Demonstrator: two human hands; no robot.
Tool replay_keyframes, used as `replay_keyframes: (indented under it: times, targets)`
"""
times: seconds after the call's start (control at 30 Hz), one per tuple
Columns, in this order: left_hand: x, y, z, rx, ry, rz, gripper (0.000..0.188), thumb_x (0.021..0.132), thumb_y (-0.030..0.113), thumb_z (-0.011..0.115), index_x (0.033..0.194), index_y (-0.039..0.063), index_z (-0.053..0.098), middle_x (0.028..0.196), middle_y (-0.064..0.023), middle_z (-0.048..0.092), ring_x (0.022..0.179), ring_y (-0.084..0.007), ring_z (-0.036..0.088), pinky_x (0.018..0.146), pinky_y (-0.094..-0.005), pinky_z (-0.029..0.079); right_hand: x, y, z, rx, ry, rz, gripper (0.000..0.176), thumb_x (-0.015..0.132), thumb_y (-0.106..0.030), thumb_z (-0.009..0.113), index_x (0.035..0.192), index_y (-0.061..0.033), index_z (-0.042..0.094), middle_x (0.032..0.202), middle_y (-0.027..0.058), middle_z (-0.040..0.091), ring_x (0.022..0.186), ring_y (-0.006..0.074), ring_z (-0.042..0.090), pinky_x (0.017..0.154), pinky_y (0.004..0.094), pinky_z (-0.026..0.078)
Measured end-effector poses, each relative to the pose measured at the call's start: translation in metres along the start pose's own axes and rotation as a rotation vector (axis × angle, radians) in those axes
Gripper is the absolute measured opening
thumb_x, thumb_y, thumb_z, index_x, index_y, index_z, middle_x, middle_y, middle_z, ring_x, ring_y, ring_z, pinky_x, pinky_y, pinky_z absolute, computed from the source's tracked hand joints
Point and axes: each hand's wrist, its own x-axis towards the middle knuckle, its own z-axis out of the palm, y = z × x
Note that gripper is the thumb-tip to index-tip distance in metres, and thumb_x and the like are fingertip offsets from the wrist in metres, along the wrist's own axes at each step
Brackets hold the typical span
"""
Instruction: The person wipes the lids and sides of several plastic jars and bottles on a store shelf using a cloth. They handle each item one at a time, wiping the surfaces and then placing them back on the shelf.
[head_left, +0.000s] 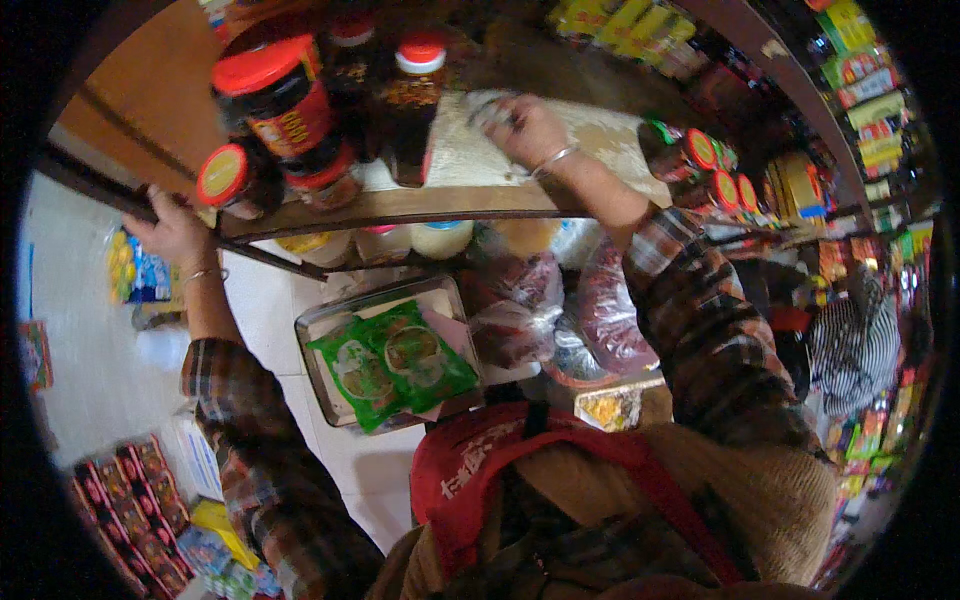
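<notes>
My right hand (531, 133) presses a crumpled greyish cloth (487, 107) onto the worn pale shelf board (592, 139). At the left end of the shelf, my left hand (172, 229) grips the dark shelf frame (105, 184). Close to that hand lies a jar with a red-rimmed lid (223, 175), tipped towards me. Beside it stand a large dark jar with a red lid (281, 97) and a smaller red-lidded jar (322, 180). Left of the cloth is a jar with a red and white lid (420, 67).
Below the shelf, a metal tray (311, 367) holds green packets (397, 360). Filled plastic bags (525, 307) sit beside it. More jars (701, 150) and packets stand to the right. A person in a striped top (855, 345) is at the right. Boxed goods (131, 510) lie lower left.
</notes>
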Motion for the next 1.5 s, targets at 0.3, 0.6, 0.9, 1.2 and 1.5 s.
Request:
replay_keyframes:
  times: [0.3,0.6,0.9,1.2,1.5]
  targets:
    - [-0.004,0.008,0.003,-0.139,-0.025,-0.011,0.026,0.087,0.016,0.058,0.100,-0.002,0.045,0.068,-0.0071,0.054,0.055,-0.0127,0.050,0.050,-0.0248,0.044,-0.012,0.076,-0.122,-0.360,-0.348,0.233,0.025,0.084,-0.025,0.061,0.098,-0.0042,0.065,0.090,0.0113,0.067,0.084,0.0187,0.062,0.078,0.0323,0.048]
    - [-0.004,0.004,0.001,-0.163,-0.012,-0.099,0.030,0.087,0.016,0.058,0.105,-0.002,0.043,0.072,-0.0092,0.055,0.057,-0.0129,0.051,0.049,-0.0252,0.044,0.005,0.129,-0.081,-0.893,-0.374,0.435,0.032,0.083,-0.025,0.055,0.110,-0.0117,0.064,0.123,0.0123,0.054,0.111,0.0275,0.053,0.085,0.0418,0.047]
    - [-0.005,0.012,0.003,-0.187,-0.036,-0.073,0.027,0.088,0.014,0.057,0.105,-0.004,0.046,0.073,-0.0089,0.055,0.058,-0.0128,0.050,0.049,-0.0247,0.043,-0.038,0.087,-0.079,-0.809,-0.214,0.298,0.026,0.080,-0.021,0.054,0.099,-0.0124,0.068,0.113,0.0146,0.057,0.107,0.0338,0.051,0.088,0.0406,0.045]
    - [-0.007,0.012,0.002,-0.171,-0.040,-0.041,0.025,0.089,0.017,0.057,0.098,-0.002,0.044,0.070,-0.0086,0.055,0.056,-0.0126,0.050,0.049,-0.0239,0.042,-0.034,0.099,-0.069,-0.675,0.023,0.291,0.035,0.080,-0.037,0.053,0.093,-0.0070,0.066,0.092,0.0160,0.066,0.092,0.0310,0.061,0.083,0.0392,0.046]
    - [-0.005,0.013,-0.001,-0.031,-0.040,-0.022,0.029,0.088,0.019,0.057,0.100,-0.004,0.044,0.070,-0.0105,0.057,0.057,-0.0137,0.052,0.050,-0.0253,0.044,-0.041,-0.008,-0.034,0.749,-0.389,0.240,0.022,0.078,-0.019,0.061,0.097,-0.0068,0.063,0.089,0.0034,0.063,0.077,0.0179,0.059,0.072,0.0316,0.049]
